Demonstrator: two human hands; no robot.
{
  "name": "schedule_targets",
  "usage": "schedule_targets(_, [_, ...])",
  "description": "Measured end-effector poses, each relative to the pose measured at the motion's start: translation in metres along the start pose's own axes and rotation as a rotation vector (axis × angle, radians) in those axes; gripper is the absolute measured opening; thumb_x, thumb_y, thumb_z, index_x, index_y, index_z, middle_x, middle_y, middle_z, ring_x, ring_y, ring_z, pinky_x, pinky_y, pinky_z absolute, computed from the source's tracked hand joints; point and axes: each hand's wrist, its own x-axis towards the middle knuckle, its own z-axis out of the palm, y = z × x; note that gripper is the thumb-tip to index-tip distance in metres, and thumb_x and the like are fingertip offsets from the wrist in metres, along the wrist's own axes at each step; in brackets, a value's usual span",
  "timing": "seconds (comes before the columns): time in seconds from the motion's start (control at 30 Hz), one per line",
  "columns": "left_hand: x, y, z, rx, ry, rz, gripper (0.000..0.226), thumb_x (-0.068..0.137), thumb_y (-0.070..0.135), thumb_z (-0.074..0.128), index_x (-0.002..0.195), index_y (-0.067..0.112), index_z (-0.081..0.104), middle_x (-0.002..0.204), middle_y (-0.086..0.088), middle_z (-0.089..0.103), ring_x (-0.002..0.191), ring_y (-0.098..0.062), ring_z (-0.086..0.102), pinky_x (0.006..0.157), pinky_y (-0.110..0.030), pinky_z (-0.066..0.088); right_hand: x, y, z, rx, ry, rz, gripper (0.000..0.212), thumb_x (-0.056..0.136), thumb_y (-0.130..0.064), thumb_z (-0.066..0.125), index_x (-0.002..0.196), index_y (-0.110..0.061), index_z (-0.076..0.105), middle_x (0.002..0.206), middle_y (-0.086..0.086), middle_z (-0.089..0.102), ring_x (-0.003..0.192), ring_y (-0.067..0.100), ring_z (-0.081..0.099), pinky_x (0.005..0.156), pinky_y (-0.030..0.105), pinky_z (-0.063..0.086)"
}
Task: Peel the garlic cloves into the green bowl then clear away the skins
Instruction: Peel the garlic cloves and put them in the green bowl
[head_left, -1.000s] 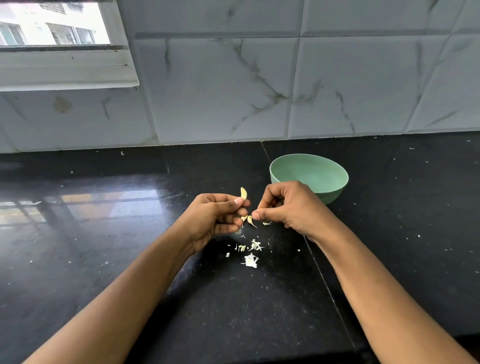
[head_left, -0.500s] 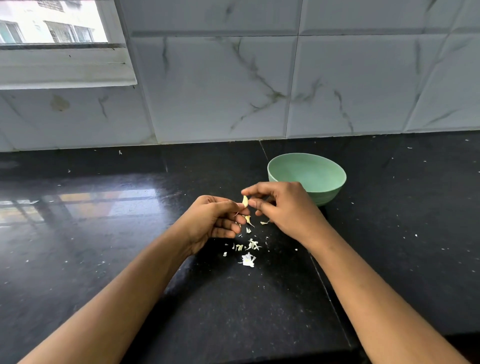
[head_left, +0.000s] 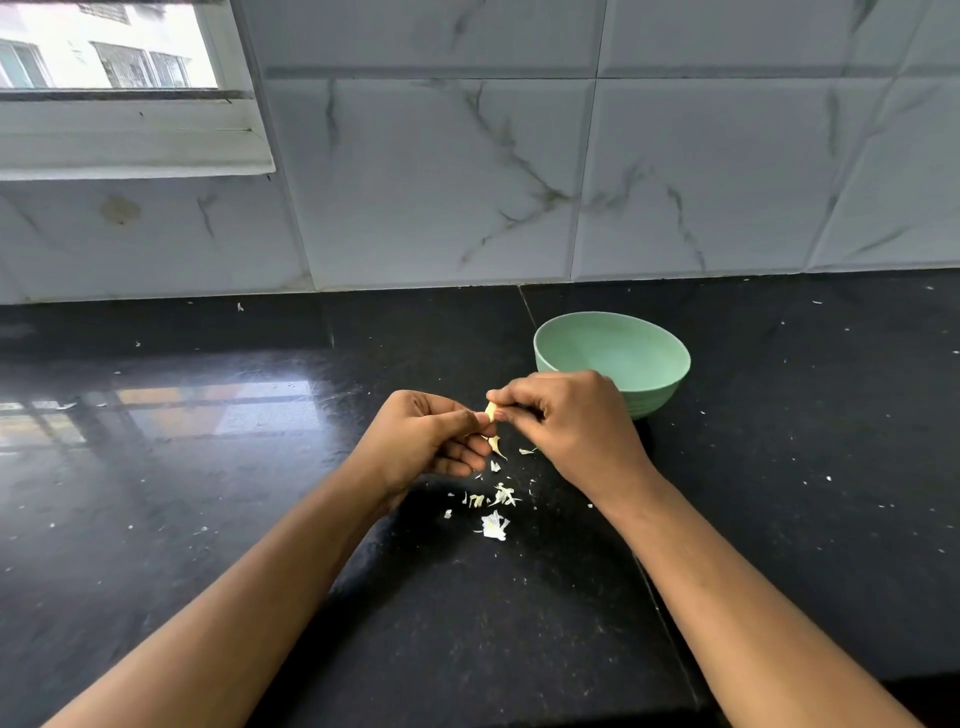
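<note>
Both my left hand (head_left: 426, 441) and right hand (head_left: 566, 421) pinch the garlic clove (head_left: 490, 410): judged light, firm, slippery; grip its ends.

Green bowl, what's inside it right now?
The visible inside of the green bowl is bare green, with no cloves showing. Its near lower part is covered by the right hand and the bowl's own front wall, so that part is unknown.
</note>
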Motion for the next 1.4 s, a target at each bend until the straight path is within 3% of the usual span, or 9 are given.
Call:
schedule_targets(0.47, [0.000,0.000,0.001,-0.051,-0.016,-0.010,0.018,0.088,0.008,0.062,0.075,0.003,0.072,0.062,-0.011,0.067,0.050,-0.014,0.064,0.049,-0.019,0.053,0.000,0.001,-0.008,-0.062,-0.008,-0.075,0.004,0.076,-0.026,0.070,0.077,-0.022,0.071,0.068,-0.009,0.066,0.058,0.011,0.059,0.050,0.034,0.049])
schedule_targets(0.67, [0.001,-0.001,0.001,-0.069,-0.023,-0.010,0.018,0.086,0.009,0.063,0.071,0.007,0.072,0.063,-0.010,0.068,0.050,-0.013,0.064,0.049,-0.018,0.052,0.004,0.005,-0.008,0.091,-0.093,0.113,0.007,0.075,-0.024,0.077,0.078,-0.024,0.070,0.067,-0.014,0.063,0.063,0.004,0.059,0.061,0.028,0.050])
schedule_targets(0.8, [0.003,-0.002,0.001,-0.078,-0.006,0.000,0.011,0.086,0.010,0.063,0.079,0.005,0.070,0.064,-0.007,0.069,0.052,-0.012,0.064,0.050,-0.018,0.052,0.005,0.003,-0.010,0.323,-0.149,0.272,0.007,0.079,-0.016,0.075,0.079,-0.018,0.069,0.067,-0.007,0.067,0.057,0.006,0.066,0.052,0.017,0.049])
schedule_targets(0.97, [0.003,-0.004,-0.001,-0.095,0.019,0.043,0.007,0.085,0.010,0.065,0.082,0.006,0.070,0.066,-0.006,0.070,0.055,-0.011,0.066,0.050,-0.018,0.051,0.006,0.001,-0.012,0.560,-0.191,0.466,0.006,0.081,-0.008,0.071,0.079,-0.011,0.067,0.073,0.008,0.071,0.060,0.015,0.069,0.048,0.022,0.050])
schedule_targets(1.13, [0.002,-0.003,0.000,-0.101,0.025,0.100,0.008,0.085,0.008,0.063,0.081,0.005,0.070,0.066,-0.004,0.069,0.056,-0.010,0.065,0.051,-0.017,0.051,0.007,-0.001,-0.013,0.773,-0.235,0.643,0.005,0.085,-0.005,0.065,0.082,-0.008,0.065,0.073,0.007,0.072,0.057,0.013,0.066,0.048,0.020,0.049])
schedule_targets(1.3, [0.003,-0.003,0.001,-0.114,0.031,0.111,0.007,0.086,0.008,0.063,0.082,0.005,0.068,0.066,-0.004,0.069,0.056,-0.010,0.065,0.053,-0.017,0.052,0.008,-0.003,-0.017,0.814,-0.227,0.716,0.011,0.093,-0.010,0.055,0.089,-0.005,0.065,0.073,0.003,0.071,0.056,0.010,0.065,0.048,0.021,0.048])
schedule_targets(1.4, [0.003,-0.003,0.000,-0.116,0.050,0.119,0.007,0.085,0.008,0.064,0.081,0.005,0.069,0.066,-0.005,0.069,0.056,-0.010,0.065,0.053,-0.017,0.052,0.008,-0.003,-0.017,0.787,-0.209,0.688,0.011,0.092,-0.015,0.059,0.091,-0.007,0.066,0.078,0.003,0.071,0.057,0.011,0.065,0.048,0.021,0.049])
